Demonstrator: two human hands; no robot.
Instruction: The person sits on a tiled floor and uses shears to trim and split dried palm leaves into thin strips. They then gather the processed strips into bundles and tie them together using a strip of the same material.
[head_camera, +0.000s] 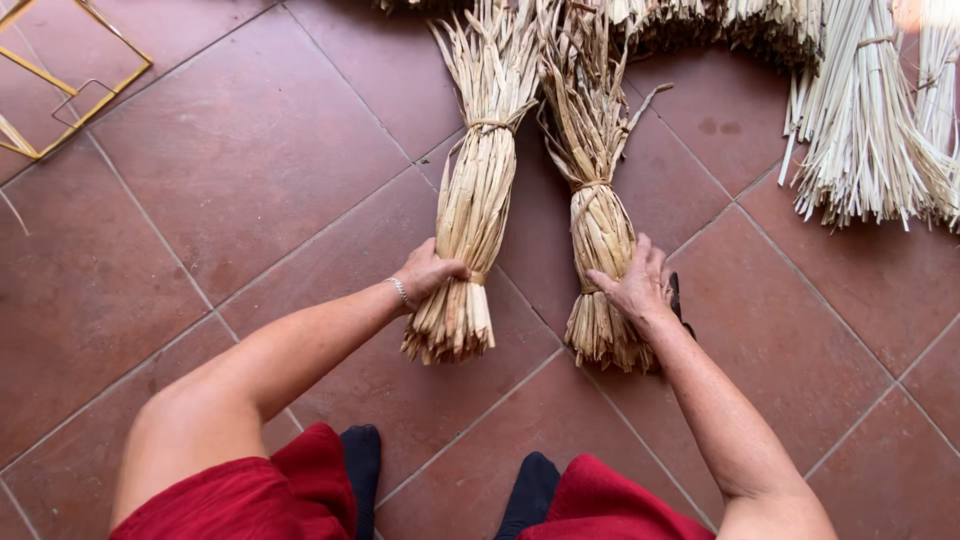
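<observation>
While both bundles lie flat on the terracotta tile floor (250, 150), the person seems to be at the step of setting them side by side and pressing them into place. The left hand (428, 272) curls around the lower part of the left straw bundle (470, 215), fingers wrapped over it just above its cut end. The right hand (637, 283) rests spread on the right straw bundle (598, 235), palm down and fingers splayed, pressing more than gripping (no closed hold shows here). The two bundles lie close but apart, each tied at two points, cut ends toward the person.

Any next move would seem to call for a firmer hold from the right hand, since a flat palm cannot lift.

A dark object (677, 298), partly hidden just beside the right hand, cannot be identified. Paler reed bundles (865, 130) lie at the upper right, well apart, and a thin brass-coloured wire frame (60, 85) sits at the upper left. Nothing lies between the hands.
</observation>
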